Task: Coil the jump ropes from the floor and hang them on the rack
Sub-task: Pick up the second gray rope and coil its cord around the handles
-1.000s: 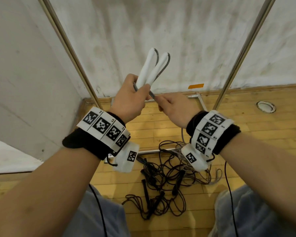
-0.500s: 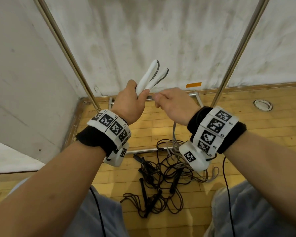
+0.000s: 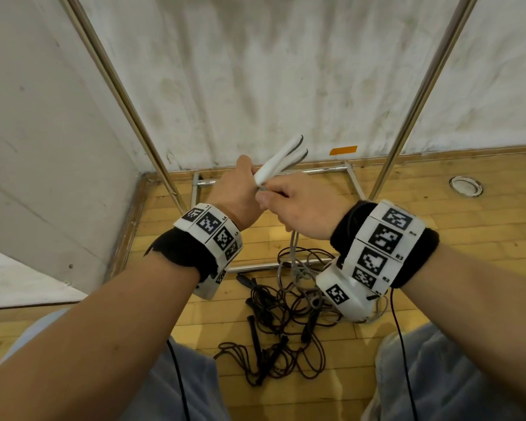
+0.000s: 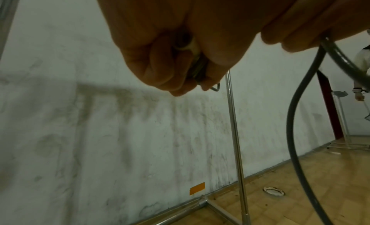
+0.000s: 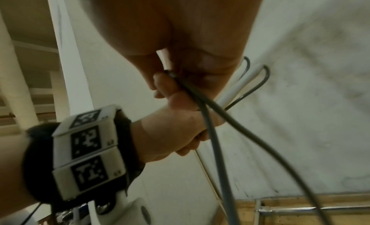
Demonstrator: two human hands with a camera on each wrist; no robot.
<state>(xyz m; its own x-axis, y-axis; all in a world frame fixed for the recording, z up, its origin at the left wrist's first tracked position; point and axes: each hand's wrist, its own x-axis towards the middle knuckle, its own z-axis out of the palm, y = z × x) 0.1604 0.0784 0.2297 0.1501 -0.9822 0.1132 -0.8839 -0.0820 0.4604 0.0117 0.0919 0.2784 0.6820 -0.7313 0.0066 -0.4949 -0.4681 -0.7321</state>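
My left hand [image 3: 237, 189] grips the two white handles [image 3: 281, 159] of a grey jump rope, which point up and away toward the wall. Right beside it, my right hand [image 3: 289, 205] pinches the grey rope [image 5: 212, 133] just below the handles. Two grey strands [image 3: 293, 253] hang from my right hand down to the floor. A tangle of dark jump ropes [image 3: 280, 323] with black handles lies on the wooden floor between my knees. The rack's two slanted metal poles [image 3: 125, 98] rise on either side of my hands.
The rack's base bars [image 3: 313, 170] lie on the floor against the stained white wall. An orange tape strip [image 3: 343, 150] marks the wall's foot. A round floor fitting [image 3: 465, 186] sits at the right. A white panel closes off the left side.
Both hands have dropped lower and drawn together. The white handles have tilted from nearly upright to slanting away. My right hand has moved up the rope to just under the handles.
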